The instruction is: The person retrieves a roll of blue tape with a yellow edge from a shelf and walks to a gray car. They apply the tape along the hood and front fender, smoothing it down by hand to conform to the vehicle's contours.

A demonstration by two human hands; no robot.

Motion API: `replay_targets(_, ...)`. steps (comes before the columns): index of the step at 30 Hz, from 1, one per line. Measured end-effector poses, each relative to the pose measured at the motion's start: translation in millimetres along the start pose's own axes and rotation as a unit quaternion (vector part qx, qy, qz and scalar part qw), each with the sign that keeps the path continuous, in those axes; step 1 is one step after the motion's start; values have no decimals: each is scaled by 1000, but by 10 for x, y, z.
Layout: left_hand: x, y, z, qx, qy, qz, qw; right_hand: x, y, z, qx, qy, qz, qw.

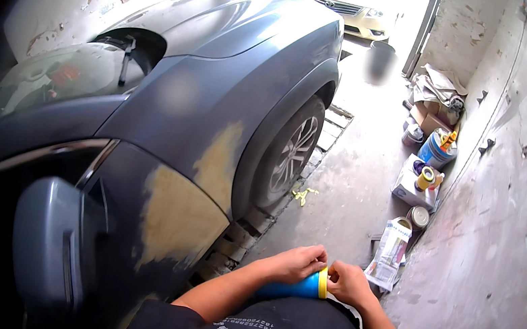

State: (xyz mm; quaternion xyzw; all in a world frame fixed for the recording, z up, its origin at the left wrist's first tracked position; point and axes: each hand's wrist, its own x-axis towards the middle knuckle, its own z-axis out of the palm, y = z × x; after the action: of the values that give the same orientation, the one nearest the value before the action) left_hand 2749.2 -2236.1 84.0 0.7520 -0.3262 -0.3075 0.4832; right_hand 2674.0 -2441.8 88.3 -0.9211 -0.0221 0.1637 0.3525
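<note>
Close in front of my body lies a blue roll [291, 287] with a yellow band [323, 283] at its right end, resembling masking film with a tape edge. My left hand [298, 264] rests over the top of the roll, its fingers curled at the yellow band. At the band's right side, my right hand [346, 283] is closed in a pinch, fingertips against the yellow edge. To the left stands a dark grey car [181, 98]. Tan filler patches [178, 213] cover parts of its front door and fender, behind the wheel [292, 155].
The car's side mirror [47, 241] juts out at lower left. Crumpled yellow strips [304, 195] lie on the floor. Along the right wall [510, 201] stand a blue bucket [436, 151], a white box [415, 187] and newspaper [390, 251]. A dark bin [380, 63] stands near the doorway.
</note>
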Motion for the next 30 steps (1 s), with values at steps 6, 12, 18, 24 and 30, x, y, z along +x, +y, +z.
replay_targets(6,832,121,-704,30,0,-29,999,975,180,-650,76,-43,-16,996)
replay_targets(12,1720,-76,-1181,13,28,-66,997,1916,657,-1121,158,-71,-78,982)
replay_targets(18,2931,-217,-1625,18,57,-107,992,3034,1254,-1826,124,-103,-129,979)
replay_targets(24,4301,-23,-1990,4,105,-101,989,3994,1759,-2933,20,-77,-227,971)
replay_targets(30,5397,141,-2422,-3,91,-140,986,4842,2118,-3769,-30,-92,-239,966)
